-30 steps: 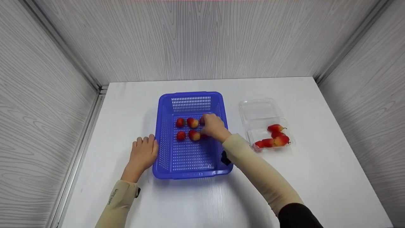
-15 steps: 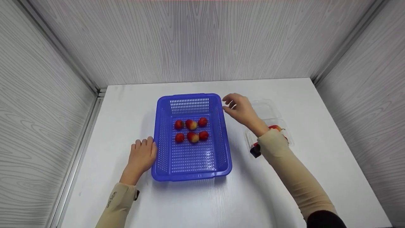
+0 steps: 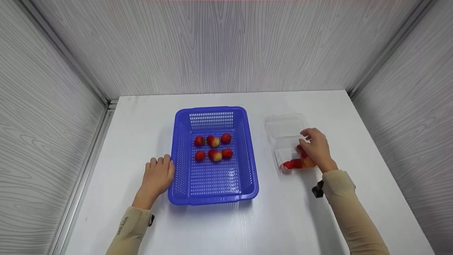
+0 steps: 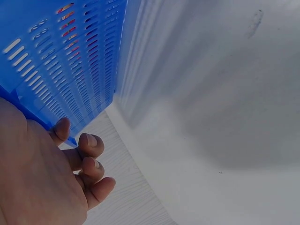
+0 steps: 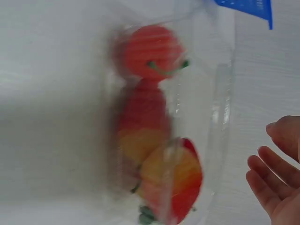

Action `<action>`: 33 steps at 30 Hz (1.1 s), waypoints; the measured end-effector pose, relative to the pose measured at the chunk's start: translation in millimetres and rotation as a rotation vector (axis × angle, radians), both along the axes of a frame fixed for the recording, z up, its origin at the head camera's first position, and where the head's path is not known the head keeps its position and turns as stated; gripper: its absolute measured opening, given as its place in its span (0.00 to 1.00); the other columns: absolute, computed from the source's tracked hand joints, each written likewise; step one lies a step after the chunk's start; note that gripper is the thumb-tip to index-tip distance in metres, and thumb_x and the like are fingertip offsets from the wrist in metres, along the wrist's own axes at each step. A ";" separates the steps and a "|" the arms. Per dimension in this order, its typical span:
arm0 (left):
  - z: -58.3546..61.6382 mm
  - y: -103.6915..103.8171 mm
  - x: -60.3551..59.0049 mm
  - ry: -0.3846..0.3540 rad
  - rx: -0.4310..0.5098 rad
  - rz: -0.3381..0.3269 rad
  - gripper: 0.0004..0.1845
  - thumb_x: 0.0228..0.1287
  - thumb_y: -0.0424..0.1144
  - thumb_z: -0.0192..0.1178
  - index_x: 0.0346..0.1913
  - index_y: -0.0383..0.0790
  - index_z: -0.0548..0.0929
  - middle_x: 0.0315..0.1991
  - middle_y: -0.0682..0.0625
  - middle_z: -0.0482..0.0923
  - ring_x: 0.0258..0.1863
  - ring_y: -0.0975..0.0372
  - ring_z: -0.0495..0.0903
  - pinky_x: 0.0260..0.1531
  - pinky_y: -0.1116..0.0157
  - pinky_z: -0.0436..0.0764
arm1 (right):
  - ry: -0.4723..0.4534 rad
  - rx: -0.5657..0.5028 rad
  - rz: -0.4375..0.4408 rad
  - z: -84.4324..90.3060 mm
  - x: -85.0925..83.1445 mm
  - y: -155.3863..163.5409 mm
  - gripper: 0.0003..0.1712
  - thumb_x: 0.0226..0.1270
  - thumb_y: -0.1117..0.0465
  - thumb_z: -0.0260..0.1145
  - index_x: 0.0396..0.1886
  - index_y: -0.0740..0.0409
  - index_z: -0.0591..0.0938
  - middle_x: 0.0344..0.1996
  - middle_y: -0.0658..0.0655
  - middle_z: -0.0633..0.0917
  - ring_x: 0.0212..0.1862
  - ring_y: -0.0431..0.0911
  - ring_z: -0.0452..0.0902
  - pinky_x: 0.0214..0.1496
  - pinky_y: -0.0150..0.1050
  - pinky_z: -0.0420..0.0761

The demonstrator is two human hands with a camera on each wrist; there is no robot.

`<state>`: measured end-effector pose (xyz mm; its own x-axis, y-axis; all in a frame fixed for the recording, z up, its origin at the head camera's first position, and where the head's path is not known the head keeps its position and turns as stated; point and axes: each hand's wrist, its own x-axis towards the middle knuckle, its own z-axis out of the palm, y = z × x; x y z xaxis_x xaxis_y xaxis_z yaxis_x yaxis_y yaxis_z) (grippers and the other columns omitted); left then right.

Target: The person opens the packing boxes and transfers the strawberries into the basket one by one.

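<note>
White tabletop (image 3: 247,226) stretching between grey wood-grain walls (image 3: 53,106). Resting nearest, on the left: left hand (image 3: 158,176), fingers relaxed and loosely bent, holding nothing, fingertips (image 4: 96,145) just against the blue basket (image 3: 180,191) wall. Steadying that basket seems worth keeping up. Sitting inside, toward the middle: six strawberries (image 3: 212,148) in two rows of three. Hovering on the right: right hand (image 3: 316,147), over the clear clamshell (image 3: 283,124), fingers (image 5: 269,180) loosely spread and holding nothing. Lying in the tray's near half: remaining strawberries (image 5: 154,136), touching one another. Best bet, judging from here: pinching one berry lightly by its sides, avoiding bruising, lifting clear of the flimsy rim.
</note>
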<state>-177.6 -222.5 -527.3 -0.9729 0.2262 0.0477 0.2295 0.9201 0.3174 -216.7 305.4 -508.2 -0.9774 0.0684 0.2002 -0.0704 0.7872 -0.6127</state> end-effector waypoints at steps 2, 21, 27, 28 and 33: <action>-0.3 -1.1 0.5 0.009 0.002 0.000 0.14 0.78 0.40 0.38 0.47 0.32 0.68 0.34 0.39 0.69 0.36 0.45 0.65 0.39 0.49 0.64 | -0.062 0.022 -0.036 -11.7 5.8 6.6 0.14 0.67 0.66 0.64 0.50 0.69 0.80 0.47 0.69 0.79 0.49 0.61 0.75 0.54 0.56 0.75; -0.5 0.1 0.4 -0.002 -0.014 0.005 0.13 0.78 0.40 0.36 0.44 0.34 0.67 0.32 0.40 0.68 0.35 0.46 0.65 0.38 0.49 0.63 | -0.132 0.014 -0.232 -53.7 18.0 -14.5 0.19 0.68 0.63 0.65 0.57 0.66 0.78 0.55 0.68 0.75 0.57 0.61 0.68 0.59 0.58 0.73; -1.6 0.8 -0.7 0.001 -0.008 0.000 0.14 0.78 0.41 0.37 0.44 0.33 0.67 0.33 0.39 0.68 0.35 0.45 0.65 0.38 0.49 0.63 | -0.185 0.006 -0.199 -50.9 15.0 -17.3 0.20 0.67 0.66 0.63 0.58 0.65 0.77 0.56 0.68 0.74 0.58 0.62 0.68 0.61 0.58 0.71; -1.5 0.6 -0.6 0.002 -0.007 0.001 0.14 0.78 0.41 0.37 0.45 0.32 0.67 0.34 0.39 0.68 0.36 0.45 0.65 0.39 0.49 0.63 | -0.195 0.006 -0.190 -50.8 14.8 -16.5 0.20 0.67 0.66 0.63 0.58 0.65 0.77 0.56 0.68 0.74 0.58 0.62 0.68 0.61 0.58 0.71; -1.8 -0.5 0.6 0.002 -0.018 0.005 0.15 0.78 0.41 0.36 0.47 0.31 0.68 0.36 0.37 0.70 0.37 0.44 0.66 0.39 0.48 0.64 | -0.267 0.005 -0.125 -51.3 14.8 -13.8 0.20 0.67 0.67 0.64 0.58 0.63 0.77 0.56 0.67 0.74 0.56 0.61 0.69 0.61 0.58 0.72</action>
<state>-177.0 -223.0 -529.1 -0.9739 0.2226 0.0452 0.2258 0.9268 0.3001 -202.0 291.5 -559.5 -0.9796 0.1908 -0.0623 0.1901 0.7826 -0.5928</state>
